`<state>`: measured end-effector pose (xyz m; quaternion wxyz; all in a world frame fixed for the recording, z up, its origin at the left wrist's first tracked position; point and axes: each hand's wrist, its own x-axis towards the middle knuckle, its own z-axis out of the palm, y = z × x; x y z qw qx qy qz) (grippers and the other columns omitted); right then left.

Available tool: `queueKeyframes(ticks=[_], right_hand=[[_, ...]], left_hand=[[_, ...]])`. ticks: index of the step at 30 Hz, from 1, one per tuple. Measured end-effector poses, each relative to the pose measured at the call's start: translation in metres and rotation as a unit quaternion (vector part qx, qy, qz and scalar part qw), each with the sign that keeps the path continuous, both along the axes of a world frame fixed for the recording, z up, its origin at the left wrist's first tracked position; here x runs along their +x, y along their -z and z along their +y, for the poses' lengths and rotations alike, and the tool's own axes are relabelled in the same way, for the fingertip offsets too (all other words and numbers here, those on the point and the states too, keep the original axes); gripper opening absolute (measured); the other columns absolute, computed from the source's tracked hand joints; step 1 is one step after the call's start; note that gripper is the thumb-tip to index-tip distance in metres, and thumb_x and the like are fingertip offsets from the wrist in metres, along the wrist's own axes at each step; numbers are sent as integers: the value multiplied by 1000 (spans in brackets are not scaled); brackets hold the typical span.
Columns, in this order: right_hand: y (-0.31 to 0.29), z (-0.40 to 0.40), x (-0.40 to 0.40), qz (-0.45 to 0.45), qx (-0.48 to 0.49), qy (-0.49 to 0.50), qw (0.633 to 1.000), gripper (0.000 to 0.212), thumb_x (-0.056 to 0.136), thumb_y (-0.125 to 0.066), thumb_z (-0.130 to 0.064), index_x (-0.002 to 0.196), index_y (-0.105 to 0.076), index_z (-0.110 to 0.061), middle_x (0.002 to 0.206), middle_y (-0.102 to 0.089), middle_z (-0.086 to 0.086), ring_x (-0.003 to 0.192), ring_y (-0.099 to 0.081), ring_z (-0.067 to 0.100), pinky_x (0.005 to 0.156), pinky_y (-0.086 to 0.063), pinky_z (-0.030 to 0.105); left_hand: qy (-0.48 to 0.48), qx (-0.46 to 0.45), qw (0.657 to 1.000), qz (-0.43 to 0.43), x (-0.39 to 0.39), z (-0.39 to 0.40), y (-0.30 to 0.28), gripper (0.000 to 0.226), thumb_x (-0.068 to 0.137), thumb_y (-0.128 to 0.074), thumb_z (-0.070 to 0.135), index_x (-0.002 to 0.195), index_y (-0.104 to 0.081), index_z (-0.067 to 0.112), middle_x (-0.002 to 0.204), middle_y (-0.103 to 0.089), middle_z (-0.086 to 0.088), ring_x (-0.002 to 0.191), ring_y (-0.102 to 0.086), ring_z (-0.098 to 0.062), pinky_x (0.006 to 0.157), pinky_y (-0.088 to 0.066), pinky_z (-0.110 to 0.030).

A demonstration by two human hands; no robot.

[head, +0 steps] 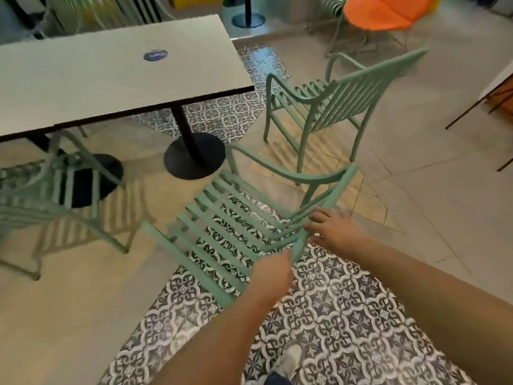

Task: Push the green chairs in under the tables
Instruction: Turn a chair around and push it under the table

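A green slatted armchair [222,215] stands right in front of me, facing the white table [111,76], its seat well short of the table edge. My left hand [273,273] grips the top rail of its backrest at the lower end. My right hand [333,229] rests on the same rail further up, fingers spread over it. A second green chair [327,104] stands to the right of the table's end, out in the open. A third green chair [63,195] sits at the left, partly under the table.
Two black round table bases [194,157] stand under the table. An orange chair [383,15] is at the back right. Another table's edge [497,79] shows at the far right. The floor is patterned and plain tile. My shoe [291,359] is below.
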<state>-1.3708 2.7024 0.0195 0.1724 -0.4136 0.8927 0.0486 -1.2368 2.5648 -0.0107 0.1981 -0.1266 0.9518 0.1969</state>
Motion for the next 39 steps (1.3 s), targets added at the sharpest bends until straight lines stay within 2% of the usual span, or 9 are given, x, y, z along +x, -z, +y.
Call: queueKeyframes(ticks=[5, 14, 18, 26, 30, 32, 34, 37, 39], right_hand=[[12, -18, 41, -36, -13, -4, 999, 47, 91, -40, -58, 131, -50, -35, 137, -43, -4, 135, -31, 23, 107, -33, 49], [16, -64, 149, -65, -51, 24, 996, 36, 94, -41, -56, 122, -50, -36, 135, -43, -3, 136, -32, 24, 110, -15, 68], [20, -77, 193, -54, -58, 43, 996, 38, 96, -38, -53, 127, -47, -33, 142, -40, -1, 140, -28, 26, 109, -9, 71], [12, -92, 245, -22, -48, 60, 997, 42, 98, -33, -52, 134, -40, -31, 145, -36, 2, 139, -27, 25, 107, -14, 69], [17, -89, 245, -52, -127, 106, 985, 40, 96, -39, -54, 129, -46, -34, 136, -43, -7, 134, -35, 18, 113, -14, 61], [19, -84, 244, -97, -256, 207, 939, 45, 92, -47, -51, 132, -44, -30, 137, -39, -8, 131, -39, 18, 114, -24, 53], [7, -79, 237, -137, -408, 363, 827, 57, 90, -53, -45, 139, -35, -25, 140, -34, -2, 124, -46, 21, 105, -42, 43], [-21, -66, 207, -202, -518, 599, 576, 63, 92, -61, -25, 145, -29, -13, 143, -39, 11, 113, -52, 25, 91, -45, 28], [-19, -47, 177, -274, -512, 689, 434, 67, 89, -66, -25, 144, -31, -12, 140, -45, 14, 118, -52, 32, 97, -46, 39]], left_hand=[[-12, -27, 1000, 2, 45, -24, -1, 19, 96, -42, 24, 114, -48, 24, 91, -65, -2, 76, -65, -21, 70, -59, -40], [-5, -70, 996, -46, 142, -81, -13, 12, 97, -45, 31, 107, -51, 27, 79, -55, 10, 66, -55, -6, 58, -51, -23], [-3, -91, 995, -47, 177, -98, -23, 15, 93, -48, 31, 107, -52, 26, 95, -64, 3, 88, -64, -18, 78, -54, -31], [-23, -88, 995, -42, 222, -119, -24, 13, 95, -48, 33, 106, -53, 28, 93, -64, 6, 83, -62, -13, 72, -49, -26], [-140, -55, 988, 20, 240, -112, -18, 15, 92, -55, 42, 100, -54, 30, 97, -63, 11, 88, -59, -9, 79, -49, -26], [-269, -60, 955, 110, 254, -104, -14, 25, 90, -57, 48, 109, -58, 31, 107, -61, 12, 99, -57, -11, 91, -45, -32], [-436, -84, 870, 214, 270, -98, -20, 35, 90, -60, 43, 119, -58, 23, 119, -57, 5, 112, -51, -19, 99, -39, -39], [-712, -8, 652, 260, 289, -103, -31, 50, 89, -64, 34, 129, -50, 9, 136, -47, -17, 123, -44, -37, 100, -37, -49], [-818, 134, 506, 236, 299, -112, -27, 61, 89, -65, 35, 137, -41, 3, 141, -41, -23, 124, -45, -42, 98, -40, -52]])
